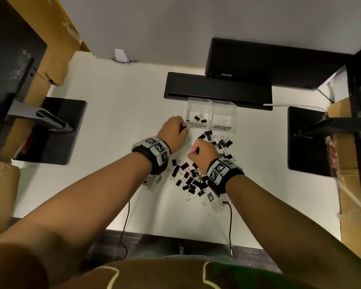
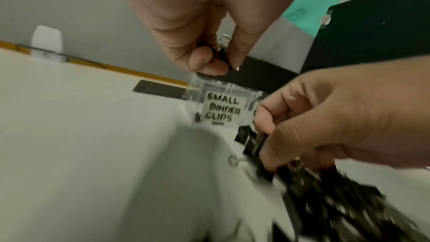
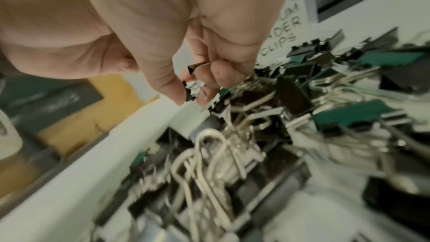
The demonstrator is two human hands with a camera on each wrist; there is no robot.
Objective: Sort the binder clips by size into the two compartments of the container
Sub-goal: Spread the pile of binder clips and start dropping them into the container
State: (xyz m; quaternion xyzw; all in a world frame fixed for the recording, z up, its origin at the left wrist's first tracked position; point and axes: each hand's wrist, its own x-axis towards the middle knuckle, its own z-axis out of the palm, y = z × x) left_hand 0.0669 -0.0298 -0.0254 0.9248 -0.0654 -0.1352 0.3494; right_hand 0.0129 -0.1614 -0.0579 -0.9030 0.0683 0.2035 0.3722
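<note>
A clear two-compartment container [image 1: 212, 105] stands mid-table. Its left half is labelled SMALL BINDER CLIPS [image 2: 222, 109] and holds a few small black clips [image 1: 200, 118]. Its right half is labelled MEDIUM BINDER CLIPS [image 1: 222, 128]; I see no clips in it. My left hand [image 1: 175, 132] hovers just left of the small compartment and pinches a small black clip [image 2: 222, 53] between thumb and fingers. My right hand [image 1: 202, 152] is over the loose pile of black clips [image 1: 191, 178] and pinches a small clip [image 3: 192, 87], with a black clip [image 3: 196, 66] tucked in its curled fingers.
A black bar [image 1: 217, 88] and a black box [image 1: 269, 61] lie right behind the container. Black stand bases sit at the left [image 1: 56, 130] and right [image 1: 308, 140] of the white table [image 1: 113, 113]. More clips [image 1: 219, 140] lie before the container. Cables [image 1: 230, 224] hang over the near edge.
</note>
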